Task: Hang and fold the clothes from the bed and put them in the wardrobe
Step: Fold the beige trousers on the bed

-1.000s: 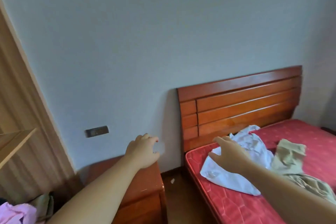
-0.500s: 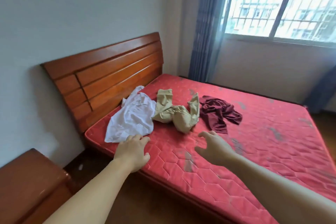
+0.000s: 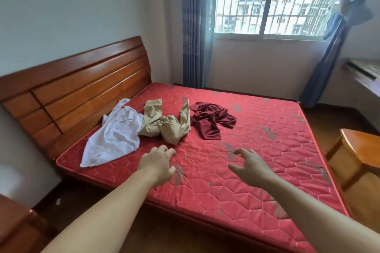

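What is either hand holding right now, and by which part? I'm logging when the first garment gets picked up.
Nothing is held. The left hand and right hand hover over the mattress, short of the clothes.

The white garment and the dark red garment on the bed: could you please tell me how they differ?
The white garment lies nearest the headboard, spread out towards the mattress edge; the dark red garment lies farther along, bunched and smaller-looking. The white one touches the beige trousers; the red one lies just beside them. Both are crumpled, unfolded and untouched by either hand.
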The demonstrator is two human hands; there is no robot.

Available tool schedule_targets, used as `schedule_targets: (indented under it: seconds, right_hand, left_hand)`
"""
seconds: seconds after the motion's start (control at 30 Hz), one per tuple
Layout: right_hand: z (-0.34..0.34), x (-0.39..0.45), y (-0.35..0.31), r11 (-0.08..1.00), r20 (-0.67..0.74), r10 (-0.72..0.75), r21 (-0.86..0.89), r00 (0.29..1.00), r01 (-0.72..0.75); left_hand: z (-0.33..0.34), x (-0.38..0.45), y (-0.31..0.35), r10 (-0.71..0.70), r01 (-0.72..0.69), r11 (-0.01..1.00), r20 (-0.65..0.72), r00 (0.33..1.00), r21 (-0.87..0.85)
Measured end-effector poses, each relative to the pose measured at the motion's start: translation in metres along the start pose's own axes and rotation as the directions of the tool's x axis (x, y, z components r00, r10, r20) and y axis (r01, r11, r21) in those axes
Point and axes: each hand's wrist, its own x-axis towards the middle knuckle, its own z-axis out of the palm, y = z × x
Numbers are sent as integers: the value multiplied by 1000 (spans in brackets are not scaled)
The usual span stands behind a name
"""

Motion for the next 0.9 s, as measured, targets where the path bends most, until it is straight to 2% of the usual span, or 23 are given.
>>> schedule_targets:
  seconds: [0.17,0.33,0.7,0.9]
  right_hand:
    - [-6,16,16,999,26,10,34,1000,-11]
    - [-3,61,1,998,51,-8,69,999,5]
    - [26,220,-60,999,94,41,-8,995,-41]
    - [55,305,-81,999,168,48,-27,985,-44]
  left_hand:
    - [3,12,27,-5,4,1000,50,999,24]
    - [4,48,16,-38,38,999,50,998,-6]
    - [16,210,-79,-67,74,995,101,993,-63]
    - [35,284,-141,-160,169,985,190,969,-34]
